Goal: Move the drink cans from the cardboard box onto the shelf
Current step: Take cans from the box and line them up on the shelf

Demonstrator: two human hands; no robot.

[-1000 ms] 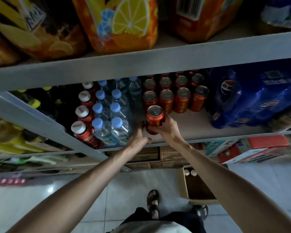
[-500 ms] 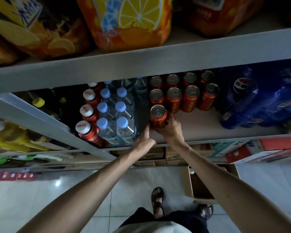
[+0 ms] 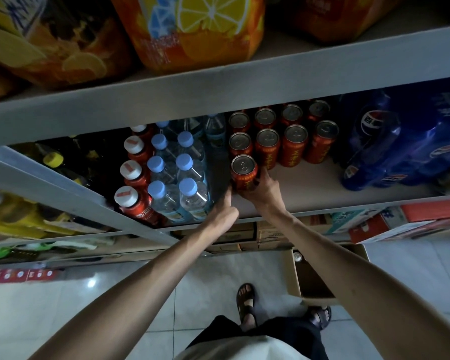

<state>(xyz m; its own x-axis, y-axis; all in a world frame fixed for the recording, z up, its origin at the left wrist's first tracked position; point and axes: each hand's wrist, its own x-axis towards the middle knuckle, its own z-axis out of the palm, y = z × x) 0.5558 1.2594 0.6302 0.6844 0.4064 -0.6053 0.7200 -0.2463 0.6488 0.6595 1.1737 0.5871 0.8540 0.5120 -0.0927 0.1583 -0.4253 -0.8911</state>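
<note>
Since a second ago, when the red drink can with the silver pull-tab lid (image 3: 244, 173) was held near the front lip of the grey metal shelf (image 3: 309, 189), it has been pushed further in and now sits just in front of the left-most can of the existing red cans (image 3: 283, 137), starting a third row. Right hand (image 3: 264, 189) is wrapped around the can's lower body from the right, fingers closed on it. Left hand (image 3: 222, 210) is against the can's left base, fingers extended; looks like a guiding touch rather than a grip, though the contact is partly hidden and I can't be sure. Can reads upright, and its base looks down on the shelf board, but the hands cover it.

Clear water bottles with blue caps (image 3: 178, 175) stand close on the left, blue shrink-wrapped cola pack (image 3: 405, 141) well off to the right.

Meaning: this can is essentially placed, release is next. The brown cardboard box (image 3: 291, 276) on the floor below shows at least one more silver can top (image 3: 297, 256); the rest of its interior is dark or behind the right arm, so task not finished. Plenty of bare shelf right of the new can for the rest
</note>
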